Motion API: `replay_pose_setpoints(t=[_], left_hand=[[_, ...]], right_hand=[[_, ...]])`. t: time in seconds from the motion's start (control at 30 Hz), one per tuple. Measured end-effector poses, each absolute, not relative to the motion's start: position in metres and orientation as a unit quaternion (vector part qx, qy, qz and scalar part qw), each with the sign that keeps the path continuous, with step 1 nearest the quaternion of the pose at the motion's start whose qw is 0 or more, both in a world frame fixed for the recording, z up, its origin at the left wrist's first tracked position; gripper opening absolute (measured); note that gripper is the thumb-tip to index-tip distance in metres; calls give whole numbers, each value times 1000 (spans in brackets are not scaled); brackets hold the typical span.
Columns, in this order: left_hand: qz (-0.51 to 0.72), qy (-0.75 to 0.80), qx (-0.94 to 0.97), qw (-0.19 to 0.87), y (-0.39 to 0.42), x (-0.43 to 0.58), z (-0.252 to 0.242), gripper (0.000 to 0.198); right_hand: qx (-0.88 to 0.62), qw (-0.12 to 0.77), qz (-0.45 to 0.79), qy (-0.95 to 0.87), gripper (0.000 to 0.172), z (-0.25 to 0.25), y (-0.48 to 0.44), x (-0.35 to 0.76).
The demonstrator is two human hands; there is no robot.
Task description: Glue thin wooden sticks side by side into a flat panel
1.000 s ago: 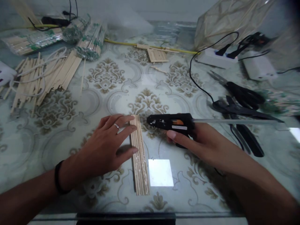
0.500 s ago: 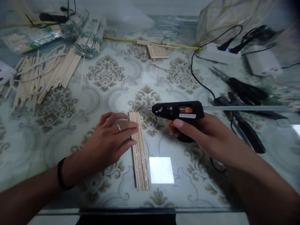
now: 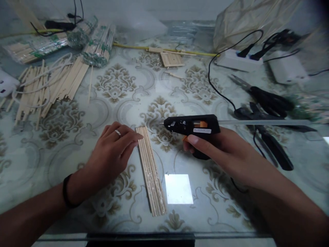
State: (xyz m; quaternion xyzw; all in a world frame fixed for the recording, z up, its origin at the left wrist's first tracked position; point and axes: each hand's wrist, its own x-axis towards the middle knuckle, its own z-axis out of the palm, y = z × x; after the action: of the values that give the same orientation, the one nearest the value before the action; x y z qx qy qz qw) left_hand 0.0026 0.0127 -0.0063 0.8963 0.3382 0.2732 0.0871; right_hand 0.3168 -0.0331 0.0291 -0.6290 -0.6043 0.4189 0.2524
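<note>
A narrow panel of wooden sticks (image 3: 151, 175), laid side by side, lies on the patterned tabletop, with shiny glue streaks over its lower half. My left hand (image 3: 113, 145) is at its far left edge, index fingertip on top and thumb close beside, pinching that edge. The other fingers curl inward. My right hand (image 3: 218, 144) grips a black hot glue gun (image 3: 191, 125), fingers at its orange trigger. Its nozzle points left, above and to the right of the panel's far end. A long translucent glue stick (image 3: 264, 122) sticks out of the gun's back.
Loose wooden sticks (image 3: 61, 80) and bagged sticks (image 3: 96, 46) lie at the back left. A small stick panel (image 3: 172, 59) is at the back. Rightward are a power strip (image 3: 239, 60), pliers (image 3: 269, 97), another black-handled tool (image 3: 276, 149) and the gun's cord (image 3: 213, 82).
The panel's far end has shifted left and its near end slightly right, tilting it more. My left fingers have drawn back to its edge and curled. The glue gun has moved slightly left and down.
</note>
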Motion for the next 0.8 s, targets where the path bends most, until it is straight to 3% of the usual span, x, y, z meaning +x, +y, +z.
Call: replay_pose_setpoints(t=[0.23, 0.6, 0.8], left_hand=[[265, 316, 907, 87, 14, 3, -12, 16], [250, 306, 908, 140, 18, 10, -8, 17], [214, 315, 912, 156, 22, 18, -11, 20]], right_hand=[[-619, 251, 430, -608, 65, 28, -34, 316], [-590, 305, 454, -593, 47, 24, -34, 312], [-572, 354, 516, -530, 49, 20, -36, 308]])
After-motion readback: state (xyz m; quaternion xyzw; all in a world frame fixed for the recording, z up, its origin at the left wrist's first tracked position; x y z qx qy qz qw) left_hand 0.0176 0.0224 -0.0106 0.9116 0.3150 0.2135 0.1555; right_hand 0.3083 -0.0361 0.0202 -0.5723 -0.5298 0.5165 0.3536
